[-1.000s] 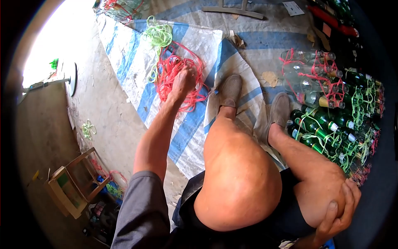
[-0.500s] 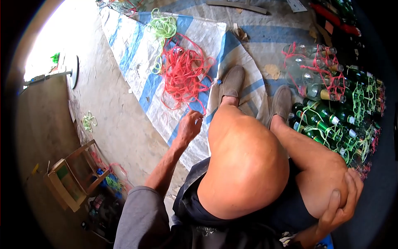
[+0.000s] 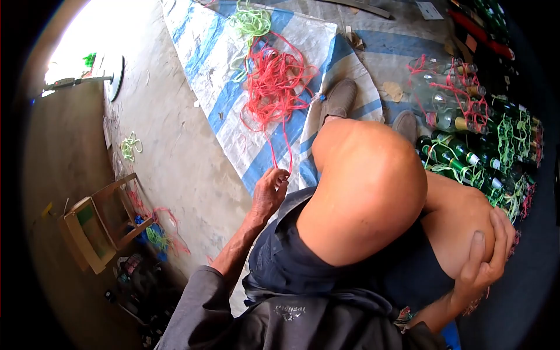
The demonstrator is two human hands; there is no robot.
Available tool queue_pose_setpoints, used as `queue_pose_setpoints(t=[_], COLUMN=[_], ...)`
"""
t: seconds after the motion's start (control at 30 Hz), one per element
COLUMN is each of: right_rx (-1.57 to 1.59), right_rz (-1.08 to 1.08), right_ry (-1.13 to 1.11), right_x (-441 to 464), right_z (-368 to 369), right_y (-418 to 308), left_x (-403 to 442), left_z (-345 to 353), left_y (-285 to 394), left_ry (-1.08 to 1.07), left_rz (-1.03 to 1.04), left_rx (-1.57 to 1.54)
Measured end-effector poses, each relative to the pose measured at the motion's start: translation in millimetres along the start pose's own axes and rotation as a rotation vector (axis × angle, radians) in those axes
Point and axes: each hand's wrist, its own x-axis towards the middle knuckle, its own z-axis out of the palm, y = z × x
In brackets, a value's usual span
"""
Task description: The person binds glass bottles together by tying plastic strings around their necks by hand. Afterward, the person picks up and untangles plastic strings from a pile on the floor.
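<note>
My left hand point(image 3: 270, 191) is closed in a pinch on the red plastic string point(image 3: 280, 87). Two strands run up from its fingers to a loose tangled heap on the striped sheet. A smaller light-green string bundle point(image 3: 252, 22) touches the top of that heap. On the far side, my right hand point(image 3: 483, 254) rests over my right knee, fingers apart and holding nothing. My other bent knee point(image 3: 373, 175) lies between the two hands.
To the right lie clear glass bottles point(image 3: 446, 96) tied with red string and green bottles point(image 3: 466, 157) tied with light-green string. A blue-and-white sheet point(image 3: 213, 116) covers part of the floor. At left are a wooden frame box point(image 3: 90, 230) and a loose green string point(image 3: 130, 146).
My left hand has drawn back toward my body, and two red strands now stretch from the heap to it. The camera view has shifted slightly. My right hand stays on the knee.
</note>
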Motion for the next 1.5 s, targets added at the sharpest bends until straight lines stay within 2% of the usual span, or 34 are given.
queue_pose_setpoints(t=[0.1, 0.23, 0.4, 0.53, 0.67, 0.77, 0.8, 0.83, 0.9, 0.97, 1.03, 1.1, 1.17, 1.23, 1.27, 1.37, 1.5], right_rx=[0.021, 0.017, 0.009, 0.003, 0.007, 0.012, 0.012, 0.009, 0.001, -0.007, -0.011, -0.016, -0.034, -0.059, -0.080, -0.067, -0.089], right_rz=[-0.041, -0.112, -0.150, -0.179, -0.167, -0.146, -0.139, -0.132, -0.118, -0.095, -0.076, -0.055, -0.033, -0.012, -0.011, -0.001, 0.062], right_ry=[0.023, 0.066, 0.097, 0.115, 0.113, 0.109, 0.108, 0.101, 0.087, 0.074, 0.058, 0.047, 0.013, 0.020, 0.015, -0.011, -0.078], right_x=[-4.8, -10.5, -16.6, -19.5, -19.4, -17.7, -16.3, -15.3, -13.9, -11.5, -8.7, -5.5, -1.5, -1.5, -0.4, 5.1, 10.7], right_z=[1.7, 4.0, 4.5, 5.7, 5.8, 6.6, 6.5, 6.2, 5.1, 4.0, 3.8, 3.9, 1.0, 2.3, 1.4, -0.6, -3.5], right_y=[1.8, 7.3, 7.4, 9.0, 10.1, 8.6, 7.9, 7.8, 7.7, 5.6, 4.2, 3.9, 4.2, 8.4, 11.9, 14.9, 8.4], left_x=[-17.7, -41.7, -82.0, -116.9, -129.3, -119.4, -108.2, -88.9, -44.8, 9.6, 66.9, 124.6, 178.5, 225.8, 248.8, 294.6, 347.5], left_z=[-8.7, -15.8, -31.4, -39.4, -49.7, -45.4, -42.7, -45.7, -46.4, -44.7, -42.0, -31.2, -17.3, -6.0, 3.8, 24.4, 44.6], left_y=[10.1, 11.9, -0.4, -34.8, -49.2, -108.4, -116.4, -112.9, -106.5, -102.6, -74.1, -47.9, -33.4, -14.4, -14.2, 13.9, 3.2], left_ry=[-0.004, 0.059, 0.035, -0.042, -0.148, -0.162, -0.029, -0.059, 0.010, 0.114, 0.116, 0.171, 0.167, 0.055, 0.084, 0.049, 0.086], left_rz=[-0.022, 0.048, -0.019, -0.128, -0.290, -0.298, -0.228, -0.241, -0.180, -0.032, -0.033, 0.054, 0.082, 0.131, 0.236, 0.206, 0.238], left_rx=[0.034, 0.029, 0.030, 0.103, 0.200, 0.533, 0.462, 0.537, 0.576, 0.556, 0.530, 0.528, 0.559, 0.517, 0.485, 0.614, 0.779])
